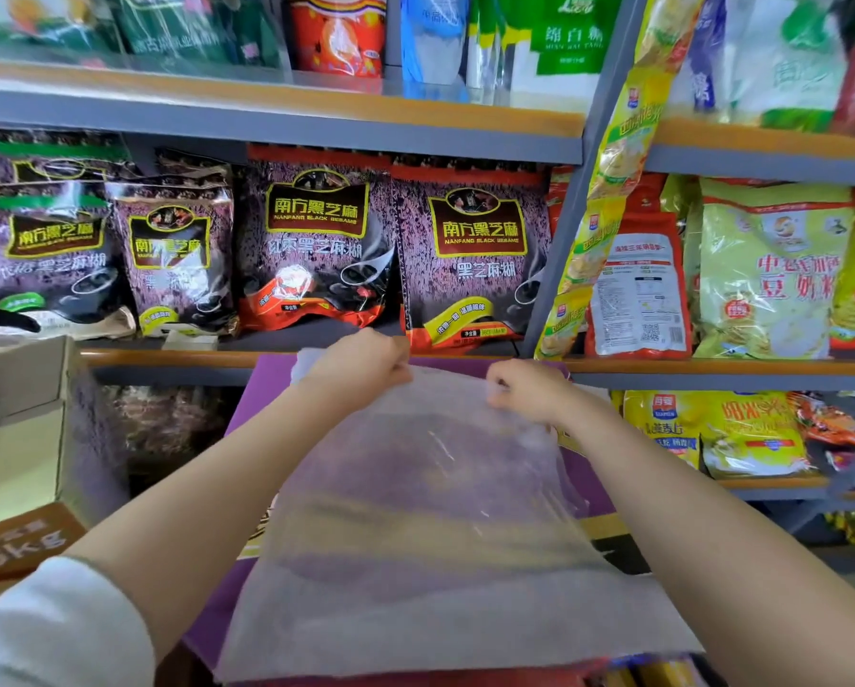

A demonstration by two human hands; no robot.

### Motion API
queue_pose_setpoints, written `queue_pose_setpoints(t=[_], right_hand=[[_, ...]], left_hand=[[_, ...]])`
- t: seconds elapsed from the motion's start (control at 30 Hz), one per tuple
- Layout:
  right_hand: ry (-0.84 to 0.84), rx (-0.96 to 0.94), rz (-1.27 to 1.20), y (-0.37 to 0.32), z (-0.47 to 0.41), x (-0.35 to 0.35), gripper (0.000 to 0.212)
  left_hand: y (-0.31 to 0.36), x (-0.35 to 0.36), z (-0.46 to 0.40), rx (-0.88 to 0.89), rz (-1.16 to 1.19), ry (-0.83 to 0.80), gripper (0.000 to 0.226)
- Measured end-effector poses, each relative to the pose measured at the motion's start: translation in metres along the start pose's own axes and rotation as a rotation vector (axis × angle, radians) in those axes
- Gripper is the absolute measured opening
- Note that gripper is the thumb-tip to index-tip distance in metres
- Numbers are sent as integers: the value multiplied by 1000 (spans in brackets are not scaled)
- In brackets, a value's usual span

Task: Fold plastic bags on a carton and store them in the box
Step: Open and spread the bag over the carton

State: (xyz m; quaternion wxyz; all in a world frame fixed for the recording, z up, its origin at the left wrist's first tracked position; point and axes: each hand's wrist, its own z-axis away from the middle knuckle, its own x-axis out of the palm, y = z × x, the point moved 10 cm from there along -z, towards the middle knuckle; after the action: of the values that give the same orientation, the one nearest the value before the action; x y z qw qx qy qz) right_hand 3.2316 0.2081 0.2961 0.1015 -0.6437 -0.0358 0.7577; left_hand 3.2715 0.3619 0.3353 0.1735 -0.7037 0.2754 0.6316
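Plastic bag (pixel 430 528) is lying flat on the purple carton (pixel 262 389), its long axis running away from the person. Both hands are pinching its far edge: the left hand (pixel 361 364) at the far-left corner, the right hand (pixel 527 391) at the far-right, about equally near. A cardboard box (pixel 24 438) is standing open just left of the carton; its contents are hidden.

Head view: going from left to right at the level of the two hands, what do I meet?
Cardboard box → left hand gripping the far edge of the plastic bag → right hand gripping the same edge → yellow snack packets on the lower shelf.
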Motion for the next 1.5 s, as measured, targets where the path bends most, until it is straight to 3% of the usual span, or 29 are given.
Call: queue_pose_setpoints(t=[0.07,0.13,0.23,0.33,0.4,0.53,0.67,0.87,0.97,1.0,1.1,1.17,1.23,1.5], right_hand=[[114,84,56,11,-4,-12,12],[249,157,217,13,-5,-22,29],[388,16,211,-30,6,-26,49],[276,-164,79,-80,18,-1,53],[140,-127,57,-80,20,29,62],[78,-7,53,-40,32,53,76],[59,123,87,13,47,45,104],[84,294,69,52,54,26,124],[277,110,113,1,48,3,80],[302,16,105,-21,42,-1,69],[187,-168,84,-66,15,16,61],[93,-191,98,-73,-3,34,63],[31,-193,91,-69,-15,46,65],[42,-36,132,25,-27,32,62]], left_hand=[[2,-17,0,70,-281,199,42],[8,-21,7,108,-267,276,61],[9,40,22,85,-52,-58,64],[2,67,45,37,5,-151,100],[-1,63,55,11,44,-124,124],[5,66,81,35,-78,-213,137],[-1,70,93,38,-130,-269,144],[4,58,78,12,-85,-322,142],[10,26,40,-8,-4,-45,82],[13,21,30,15,0,27,72],[7,34,12,17,-1,23,77],[-15,59,8,-80,-10,-87,62],[-32,70,6,-164,13,-137,62],[-45,71,5,-292,-33,-119,82]])
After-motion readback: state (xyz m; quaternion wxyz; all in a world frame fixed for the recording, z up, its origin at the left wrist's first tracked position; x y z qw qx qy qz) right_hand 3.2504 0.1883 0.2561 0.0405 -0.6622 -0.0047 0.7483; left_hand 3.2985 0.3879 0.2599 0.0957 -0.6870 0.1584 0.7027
